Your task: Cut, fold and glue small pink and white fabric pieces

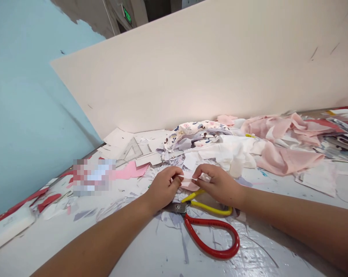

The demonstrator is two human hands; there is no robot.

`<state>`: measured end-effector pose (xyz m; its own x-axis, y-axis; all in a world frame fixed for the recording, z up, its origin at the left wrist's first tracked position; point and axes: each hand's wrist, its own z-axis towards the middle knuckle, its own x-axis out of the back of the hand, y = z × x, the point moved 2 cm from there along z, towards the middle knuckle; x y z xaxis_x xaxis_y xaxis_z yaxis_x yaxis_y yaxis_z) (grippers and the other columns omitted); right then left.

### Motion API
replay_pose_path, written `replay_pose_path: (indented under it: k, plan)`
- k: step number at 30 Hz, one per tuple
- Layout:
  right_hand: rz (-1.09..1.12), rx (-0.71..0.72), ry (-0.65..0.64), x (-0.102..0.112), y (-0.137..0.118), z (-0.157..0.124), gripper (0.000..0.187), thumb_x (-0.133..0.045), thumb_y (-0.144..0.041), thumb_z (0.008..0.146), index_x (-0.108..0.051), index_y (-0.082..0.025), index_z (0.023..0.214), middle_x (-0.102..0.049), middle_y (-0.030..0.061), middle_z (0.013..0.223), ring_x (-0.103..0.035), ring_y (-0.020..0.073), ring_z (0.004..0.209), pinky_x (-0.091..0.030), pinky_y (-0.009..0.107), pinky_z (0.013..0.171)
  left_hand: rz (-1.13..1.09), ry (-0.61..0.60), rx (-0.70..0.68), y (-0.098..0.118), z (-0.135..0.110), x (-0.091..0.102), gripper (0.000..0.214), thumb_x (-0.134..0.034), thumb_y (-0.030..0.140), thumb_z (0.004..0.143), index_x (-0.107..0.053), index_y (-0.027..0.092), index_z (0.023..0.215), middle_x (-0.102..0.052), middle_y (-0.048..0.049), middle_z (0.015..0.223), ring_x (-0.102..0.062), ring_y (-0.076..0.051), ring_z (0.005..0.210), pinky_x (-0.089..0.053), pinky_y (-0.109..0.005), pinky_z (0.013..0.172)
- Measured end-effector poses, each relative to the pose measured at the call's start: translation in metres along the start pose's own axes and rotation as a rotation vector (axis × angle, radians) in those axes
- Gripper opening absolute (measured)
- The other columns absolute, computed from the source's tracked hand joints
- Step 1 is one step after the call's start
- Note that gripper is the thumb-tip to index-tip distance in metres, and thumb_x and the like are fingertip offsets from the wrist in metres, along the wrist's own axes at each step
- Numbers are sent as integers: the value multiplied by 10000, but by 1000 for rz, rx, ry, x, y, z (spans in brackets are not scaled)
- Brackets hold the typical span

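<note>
Between my two hands is a small piece of pale fabric or paper (187, 174), pinched at its left and right ends. My left hand (165, 187) closes thumb and fingers on the left end. At the other end, the thumb and fingers of my right hand (217, 184) are pressed together on it. Pink fabric (190, 186) shows just below the piece. Scissors (210, 234) with one red and one yellow handle lie open on the table under my hands, their blades partly hidden by my left hand and wrist.
A white table (151, 250) carries many scraps. Floral fabric (188, 132), white cloth (228, 148) and pink cloth (289, 157) are heaped behind my hands. A clear set square (132, 149) lies at back left. A large cream board (191, 73) stands behind, beside a blue wall (26, 96).
</note>
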<state>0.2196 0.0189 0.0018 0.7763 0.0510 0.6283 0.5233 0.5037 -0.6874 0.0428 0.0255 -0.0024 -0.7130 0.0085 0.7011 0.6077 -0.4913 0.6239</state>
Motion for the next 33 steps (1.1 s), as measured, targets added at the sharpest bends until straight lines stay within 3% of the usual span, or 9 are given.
replay_pose_path:
  k: [3,8,12,16,18,22,25,28,33]
  plan:
    - [-60,34,-4,3,-2,0,70,-510,-220,765,-558,-213,715,-630,1,725,-564,165,703,-419,280,640,-43,-23,21,1,-1,0,175,-413,340,834,-533,213,827,-616,-11,771,-566,-144,716,-422,-254,653]
    - [-181,72,14,9,-5,1,115,-477,-252,795,-541,-209,709,-618,7,696,-558,174,669,-415,289,605,-253,-94,194,-1,-3,-5,206,-399,404,839,-470,216,796,-568,41,542,-533,-97,501,-418,-206,519]
    - [-267,165,22,22,-14,3,99,-471,-229,792,-556,-199,832,-648,40,789,-578,202,738,-429,322,658,-431,-8,302,-5,-3,-8,225,-475,432,790,-463,215,849,-598,28,635,-504,-70,444,-421,-190,452]
    - [-634,504,194,54,-38,6,211,-458,-200,791,-550,-159,976,-655,98,886,-583,267,831,-427,413,732,-540,38,341,-11,0,-9,252,-513,431,765,-459,205,862,-587,33,583,-489,-66,418,-424,-186,441]
    - [-763,559,333,77,-47,8,179,-470,-214,783,-566,-166,926,-653,101,840,-587,283,794,-435,424,692,-560,50,350,-14,1,-8,244,-524,419,759,-461,203,853,-578,37,551,-485,-65,414,-424,-181,444]
    - [-644,352,526,113,-31,9,273,-512,-298,781,-509,-184,1029,-604,124,955,-576,289,864,-456,433,711,-579,62,373,-15,1,-8,224,-533,404,754,-467,203,828,-587,31,551,-483,-59,418,-419,-168,450]
    - [-385,275,636,114,7,-2,447,-553,-313,763,-369,-236,1163,-480,111,1128,-505,262,1033,-434,420,839,-597,65,368,-14,1,-8,224,-543,403,744,-468,199,797,-577,31,538,-482,-62,419,-413,-167,434]
    - [-290,211,571,92,45,-16,523,-564,-375,738,-312,-203,1163,-433,126,1126,-480,277,1054,-435,446,850,-603,72,353,-12,1,-7,211,-539,390,747,-467,194,774,-559,38,516,-483,-63,420,-408,-162,423]
    - [-378,-261,386,61,72,-24,539,-556,-437,677,-340,-161,1087,-508,117,958,-555,288,859,-481,412,702,-594,80,356,-12,2,-6,174,-532,349,757,-464,189,760,-549,49,513,-492,-56,423,-418,-163,444]
